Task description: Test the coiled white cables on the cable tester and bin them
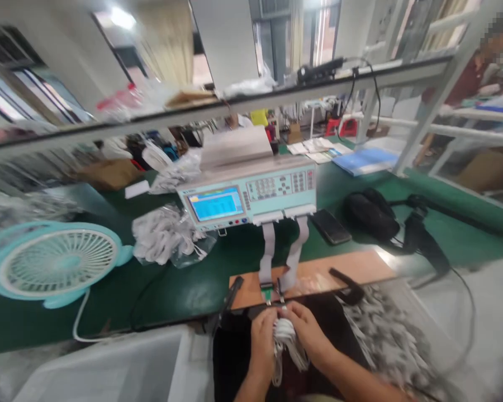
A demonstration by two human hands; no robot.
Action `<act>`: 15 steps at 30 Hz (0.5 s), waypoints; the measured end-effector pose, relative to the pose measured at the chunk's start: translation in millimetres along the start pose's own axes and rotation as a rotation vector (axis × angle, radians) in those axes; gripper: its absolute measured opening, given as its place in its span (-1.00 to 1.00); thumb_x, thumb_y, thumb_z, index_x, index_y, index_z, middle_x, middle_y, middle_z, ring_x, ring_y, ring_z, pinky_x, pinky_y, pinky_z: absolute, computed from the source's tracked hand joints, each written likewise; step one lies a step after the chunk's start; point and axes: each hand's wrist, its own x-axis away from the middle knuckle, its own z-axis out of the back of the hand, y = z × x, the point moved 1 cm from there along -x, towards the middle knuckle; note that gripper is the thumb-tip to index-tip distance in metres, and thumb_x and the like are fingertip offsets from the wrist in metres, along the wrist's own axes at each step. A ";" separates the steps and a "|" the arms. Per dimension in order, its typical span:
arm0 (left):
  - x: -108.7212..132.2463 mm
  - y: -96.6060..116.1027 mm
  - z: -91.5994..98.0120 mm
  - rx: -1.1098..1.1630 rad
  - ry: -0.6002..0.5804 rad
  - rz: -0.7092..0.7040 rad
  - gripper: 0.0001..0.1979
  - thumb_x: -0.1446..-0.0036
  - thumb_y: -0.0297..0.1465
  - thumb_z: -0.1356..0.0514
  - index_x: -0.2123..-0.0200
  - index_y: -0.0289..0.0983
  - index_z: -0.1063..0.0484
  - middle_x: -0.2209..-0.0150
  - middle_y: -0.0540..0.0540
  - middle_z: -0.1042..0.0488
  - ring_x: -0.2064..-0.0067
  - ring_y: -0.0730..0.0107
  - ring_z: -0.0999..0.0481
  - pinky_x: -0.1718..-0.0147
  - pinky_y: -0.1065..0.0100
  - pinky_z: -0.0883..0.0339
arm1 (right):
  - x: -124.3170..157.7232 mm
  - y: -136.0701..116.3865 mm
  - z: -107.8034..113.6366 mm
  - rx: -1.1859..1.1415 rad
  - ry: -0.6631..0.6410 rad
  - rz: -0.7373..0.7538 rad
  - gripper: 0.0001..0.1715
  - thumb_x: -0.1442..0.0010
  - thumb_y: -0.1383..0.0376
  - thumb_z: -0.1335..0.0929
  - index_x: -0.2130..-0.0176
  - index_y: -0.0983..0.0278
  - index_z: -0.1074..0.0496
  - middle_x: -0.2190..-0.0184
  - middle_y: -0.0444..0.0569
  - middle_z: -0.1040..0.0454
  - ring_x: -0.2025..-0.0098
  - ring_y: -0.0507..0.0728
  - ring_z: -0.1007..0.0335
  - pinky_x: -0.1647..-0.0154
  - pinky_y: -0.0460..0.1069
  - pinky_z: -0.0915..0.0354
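Note:
A coiled white cable (285, 333) hangs between my two hands at the table's front edge. My left hand (263, 335) closes on its left side, with the fingertips by a small green connector board (267, 293). From the right, my right hand (305, 326) pinches the cable near the second connector (280, 287). Two grey ribbon cables (268, 251) run from these connectors up to a tester (251, 195) with a lit blue screen. The connectors lie on an orange-brown board (318, 273). Exact contact at the fingertips is too small to make out.
A turquoise fan (62, 262) and bagged white cables (159, 234) stand left. A phone (331, 226) and black bag (371, 215) lie right. White bins (109, 363) flank my lap; the right one holds cables. A shelf (235, 103) spans above; a person is far right.

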 end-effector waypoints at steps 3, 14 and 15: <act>9.7 1.3 -5.7 0.171 0.052 0.271 -0.62 0.04 -0.12 -0.21 0.41 -0.36 -0.31 0.57 0.00 -0.23 0.54 0.52 -0.22 0.56 0.47 -0.10 | 11.7 -7.9 23.7 0.033 -0.020 -0.064 -0.54 0.03 0.06 -0.34 0.49 0.38 -0.14 0.56 -0.13 -0.11 0.51 -0.06 0.02 0.49 -0.13 0.02; 14.1 -21.4 -12.6 0.574 0.038 0.635 -0.68 -0.01 -0.21 -0.19 0.36 -0.34 -0.20 0.52 0.03 -0.20 0.57 0.59 -0.21 0.62 0.51 -0.04 | 50.3 -17.2 122.9 1.383 -0.016 0.169 -0.70 -0.21 0.23 -0.19 0.16 0.29 -0.39 0.24 0.04 -0.36 0.20 0.05 -0.27 0.18 -0.08 -0.12; 14.7 -21.9 -17.8 0.548 0.059 0.632 -0.67 0.01 -0.21 -0.20 0.34 -0.34 -0.21 0.51 0.02 -0.21 0.55 0.58 -0.24 0.59 0.49 -0.09 | 51.8 -15.1 104.2 1.249 -0.087 0.227 -0.73 -0.19 0.24 -0.20 0.18 0.29 -0.39 0.28 0.00 -0.36 0.23 0.02 -0.27 0.20 -0.10 -0.13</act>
